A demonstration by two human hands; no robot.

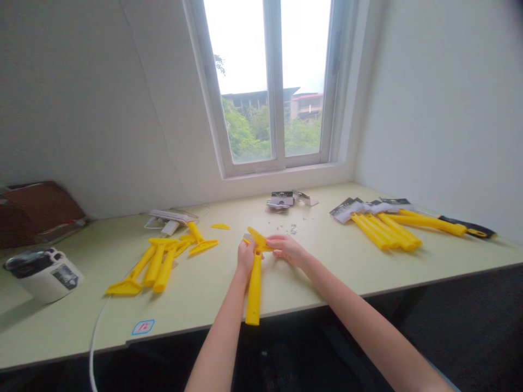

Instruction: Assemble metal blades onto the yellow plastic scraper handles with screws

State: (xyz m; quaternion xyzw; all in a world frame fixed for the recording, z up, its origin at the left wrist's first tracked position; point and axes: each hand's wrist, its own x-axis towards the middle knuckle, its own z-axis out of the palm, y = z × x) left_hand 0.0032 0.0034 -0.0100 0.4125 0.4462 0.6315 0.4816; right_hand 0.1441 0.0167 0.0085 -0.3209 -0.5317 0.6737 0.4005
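Observation:
A yellow plastic scraper [254, 288] points its thick handle toward me, the handle's end hanging over the table's front edge. My left hand [245, 257] is closed around the left side of its head. On the other side, my right hand [286, 247] pinches the head's right end, where a flat yellow piece sits crosswise. What lies between those fingertips is too small to make out. Small metal bits, perhaps screws [293, 229], are scattered on the table just beyond my hands.
More yellow scrapers [154, 265] lie piled at left, beside a white mug [44, 275] with a dark lid. Packaged yellow-handled tools [386, 231] and a black-gripped tool [466, 227] are at right. Small card packages [281, 200] rest below the window. A white cable [96, 332] crosses the front edge.

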